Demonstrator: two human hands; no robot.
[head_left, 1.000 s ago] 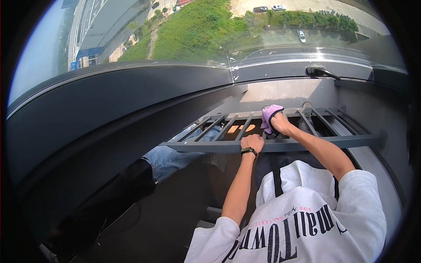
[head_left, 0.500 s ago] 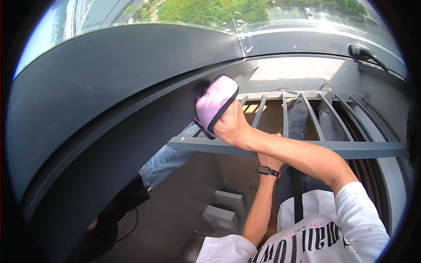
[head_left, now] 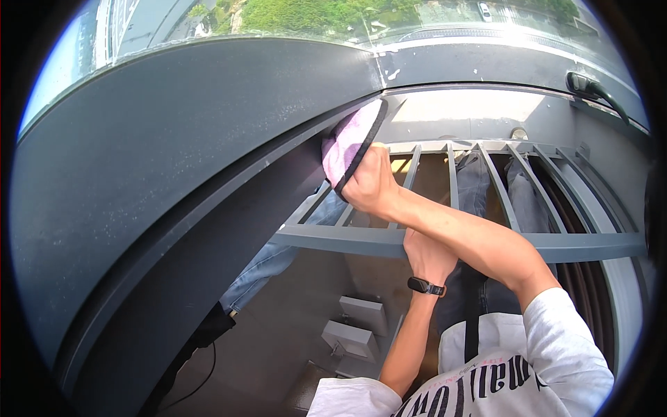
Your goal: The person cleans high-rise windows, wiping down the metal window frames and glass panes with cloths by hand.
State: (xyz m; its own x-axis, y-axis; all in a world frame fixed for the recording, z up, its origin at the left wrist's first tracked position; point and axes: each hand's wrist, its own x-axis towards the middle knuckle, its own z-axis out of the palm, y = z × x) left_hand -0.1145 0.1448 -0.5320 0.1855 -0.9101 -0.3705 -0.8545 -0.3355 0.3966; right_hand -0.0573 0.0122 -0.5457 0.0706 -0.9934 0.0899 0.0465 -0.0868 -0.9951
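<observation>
A pink and purple cleaning cloth with black edging (head_left: 356, 135) is bunched in my right hand (head_left: 372, 182). The cloth presses against the dark grey frame (head_left: 306, 156), close to the corner below the window. Under my right forearm, my left hand (head_left: 429, 256) is closed over the front bar of a grey metal railing (head_left: 333, 240); its fingertips are partly hidden. A black band with a small screen (head_left: 426, 285) sits on my left wrist.
The large dark panel (head_left: 174, 132) curves along the left. Window glass (head_left: 417, 21) lies beyond, with trees outside. A black window handle (head_left: 587, 85) is at far right. Another person's jeans (head_left: 260, 267) show below the frame. Grey box-like fittings (head_left: 351, 340) sit lower down.
My right hand with the cloth has moved slightly up and right along the frame, toward the corner. My left hand has shifted down a little at the railing bar.
</observation>
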